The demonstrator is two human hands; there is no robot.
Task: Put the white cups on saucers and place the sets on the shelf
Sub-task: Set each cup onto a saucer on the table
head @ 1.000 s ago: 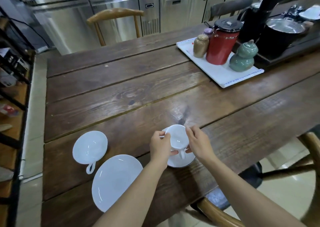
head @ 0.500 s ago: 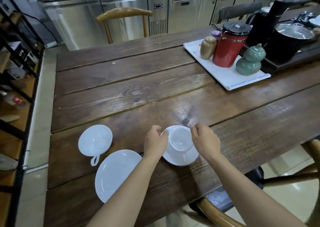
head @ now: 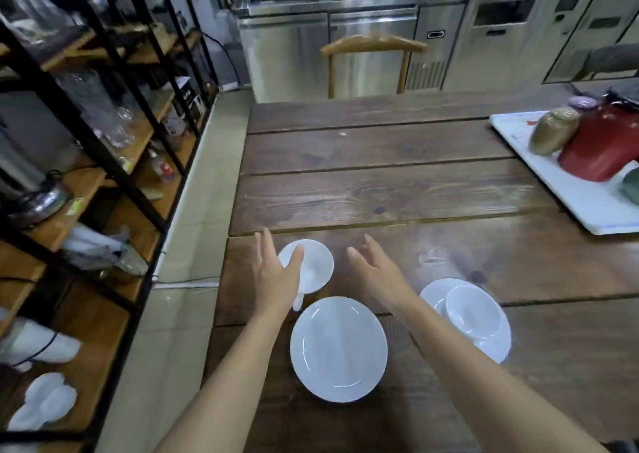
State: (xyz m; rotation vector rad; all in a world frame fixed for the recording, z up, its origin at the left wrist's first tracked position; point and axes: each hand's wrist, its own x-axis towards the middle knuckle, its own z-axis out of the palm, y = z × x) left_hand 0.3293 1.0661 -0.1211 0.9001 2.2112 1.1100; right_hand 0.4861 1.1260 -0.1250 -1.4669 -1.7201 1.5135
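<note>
One white cup [head: 473, 310] stands on a white saucer [head: 498, 345] at the right, on the wooden table [head: 397, 193]. A second white cup [head: 314, 266] stands alone near the table's left edge, its handle toward me. A bare white saucer [head: 338, 349] lies just in front of it. My left hand [head: 275, 276] hovers open over that cup's left side, partly covering it. My right hand [head: 375, 272] is open to the cup's right, holding nothing. A black-framed wooden shelf [head: 103, 162] stands left of the table.
White dishes [head: 45, 400] lie on the shelf's low board, with glassware and clutter above. A white tray [head: 584, 203] with a red canister [head: 603, 148] and a brown jar [head: 553, 131] sits far right. A wooden chair [head: 371, 46] stands behind the table.
Both hands let go of the cup set on its saucer and moved left to the lone cup. My view swung left, bringing the shelf into sight.
</note>
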